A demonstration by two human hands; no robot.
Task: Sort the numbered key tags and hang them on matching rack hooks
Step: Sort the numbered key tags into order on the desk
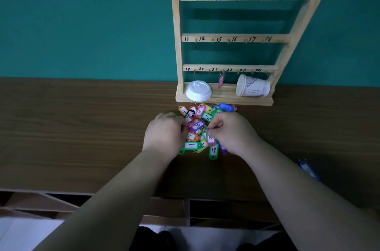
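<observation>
The person's left hand (164,133) lies knuckles up on the table (82,127), its fingers curled into the near-left edge of the pile. Whether they hold a tag cannot be told. Between the two hands lies the heap of key tags (197,125), still jumbled, with 17, 13, 16 and 19 readable. Beyond the hands stands the rack (228,38), and nearly all its visible hooks are bare. Only one pink tag (221,81) hangs there, in the bottom row between the 21 and 22 marks, so the sorting looks barely begun. The right hand (232,131) pinches a small metal ring (208,129) between thumb and forefinger at the pile's middle. Well to its right a lone blue tag (307,168) lies apart.
</observation>
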